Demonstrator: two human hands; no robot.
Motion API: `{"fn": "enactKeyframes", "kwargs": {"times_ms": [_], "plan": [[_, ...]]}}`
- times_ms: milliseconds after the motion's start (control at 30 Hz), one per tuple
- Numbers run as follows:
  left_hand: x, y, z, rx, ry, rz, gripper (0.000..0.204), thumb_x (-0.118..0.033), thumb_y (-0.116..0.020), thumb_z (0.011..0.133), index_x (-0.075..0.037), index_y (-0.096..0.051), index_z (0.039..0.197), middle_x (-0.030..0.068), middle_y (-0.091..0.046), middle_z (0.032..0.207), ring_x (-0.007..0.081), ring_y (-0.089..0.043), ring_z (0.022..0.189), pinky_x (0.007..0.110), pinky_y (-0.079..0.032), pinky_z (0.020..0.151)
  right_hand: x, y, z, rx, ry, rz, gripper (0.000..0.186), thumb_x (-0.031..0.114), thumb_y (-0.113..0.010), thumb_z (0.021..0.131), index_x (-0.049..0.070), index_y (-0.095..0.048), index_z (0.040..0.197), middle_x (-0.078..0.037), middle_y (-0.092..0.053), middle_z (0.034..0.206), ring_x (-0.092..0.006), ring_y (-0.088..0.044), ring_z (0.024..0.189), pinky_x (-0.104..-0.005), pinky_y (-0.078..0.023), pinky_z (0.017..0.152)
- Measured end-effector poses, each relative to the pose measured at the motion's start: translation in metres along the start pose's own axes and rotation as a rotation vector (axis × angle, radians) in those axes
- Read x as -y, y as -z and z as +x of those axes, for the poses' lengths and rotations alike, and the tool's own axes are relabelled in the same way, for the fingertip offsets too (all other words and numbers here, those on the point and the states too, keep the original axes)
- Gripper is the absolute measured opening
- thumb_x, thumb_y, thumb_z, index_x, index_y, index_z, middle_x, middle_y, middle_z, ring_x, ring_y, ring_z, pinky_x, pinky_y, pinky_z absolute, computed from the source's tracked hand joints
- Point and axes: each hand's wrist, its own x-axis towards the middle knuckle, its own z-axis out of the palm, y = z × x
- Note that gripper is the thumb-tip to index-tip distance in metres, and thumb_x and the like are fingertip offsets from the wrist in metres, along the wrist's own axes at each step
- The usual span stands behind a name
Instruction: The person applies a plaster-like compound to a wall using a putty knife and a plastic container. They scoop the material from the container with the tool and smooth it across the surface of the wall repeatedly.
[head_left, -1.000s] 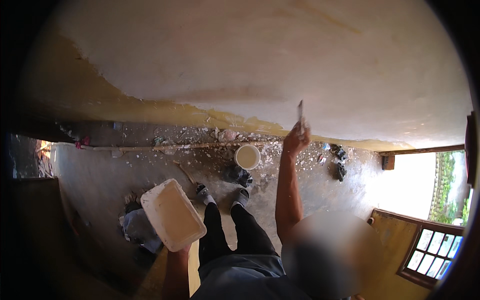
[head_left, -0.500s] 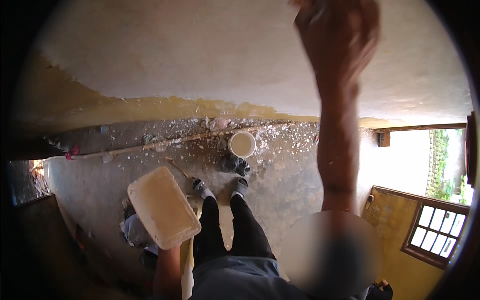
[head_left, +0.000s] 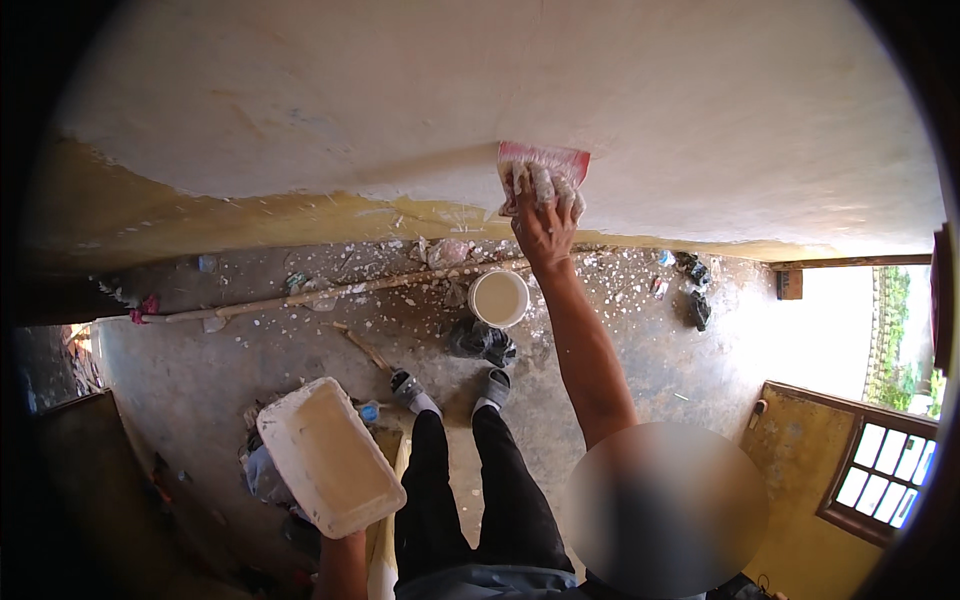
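Note:
My right hand (head_left: 548,212) is pressed to the wall (head_left: 400,110), its fingers caked in white. It grips a flat red putty spreader (head_left: 565,160), which lies against the wall's pale coated surface just above a bare yellow strip. Low on the left, my left hand (head_left: 343,538) supports a white rectangular tray (head_left: 388,495) from below; the tray hides its fingers. A smooth layer of cream-coloured putty covers the tray's bottom.
A white bucket (head_left: 500,299) stands on the splattered floor by a black plastic bag (head_left: 482,341). A long wooden pole (head_left: 370,287) lies along the wall's foot. Black scraps (head_left: 698,308) lie right of my arm. A windowed yellow door (head_left: 800,440) is at the right.
My right hand has come down and left from the top of the view, bringing the red spreader into sight. The tray has dropped slightly in the view.

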Motion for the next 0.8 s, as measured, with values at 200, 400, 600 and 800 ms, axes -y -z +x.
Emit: {"fn": "enactKeyframes", "kwargs": {"times_ms": [200, 400, 600, 800], "plan": [[0.002, -0.008, -0.001, -0.009, -0.060, -0.135, 0.064, -0.057, -0.037, 0.095, -0.016, -0.033, 0.145, 0.0082, -0.045, 0.142, 0.0343, -0.050, 0.123, 0.059, -0.045, 0.093, 0.014, -0.003, -0.063, 0.302, -0.589, 0.397, 0.048, -0.001, -0.058, 0.077, 0.011, -0.059, 0.123, -0.011, -0.058, 0.119, -0.0353, -0.058, 0.103, -0.0477, -0.045, 0.092], [-0.036, -0.017, 0.010, -0.020, -0.140, -0.307, 0.064, -0.056, -0.036, 0.096, -0.016, -0.033, 0.145, 0.0082, -0.045, 0.142, 0.0340, -0.049, 0.123, 0.059, -0.045, 0.093, 0.042, 0.095, 0.027, 0.071, -0.992, 0.812, 0.042, 0.000, -0.050, 0.086, 0.003, -0.051, 0.128, -0.016, -0.057, 0.119, -0.0331, -0.058, 0.106, -0.0430, -0.046, 0.094], [-0.103, -0.014, 0.015, 0.014, -0.146, -0.424, 0.063, -0.055, -0.036, 0.096, -0.016, -0.033, 0.145, 0.0082, -0.045, 0.142, 0.0336, -0.049, 0.123, 0.059, -0.045, 0.094, 0.068, 0.165, 0.174, -0.243, -0.708, 0.378, 0.048, 0.007, -0.044, 0.092, -0.002, -0.038, 0.139, -0.025, -0.041, 0.137, -0.0389, -0.039, 0.127, -0.0493, -0.031, 0.107], [-0.125, 0.000, 0.016, 0.066, -0.163, -0.522, 0.062, -0.055, -0.036, 0.096, -0.016, -0.033, 0.145, 0.0082, -0.045, 0.142, 0.0333, -0.049, 0.124, 0.059, -0.044, 0.094, 0.098, 0.074, 0.174, -0.063, -0.449, 0.246, 0.064, 0.006, -0.048, 0.086, 0.001, -0.028, 0.147, -0.029, -0.027, 0.147, -0.0491, -0.030, 0.129, -0.0608, -0.023, 0.105]]}}
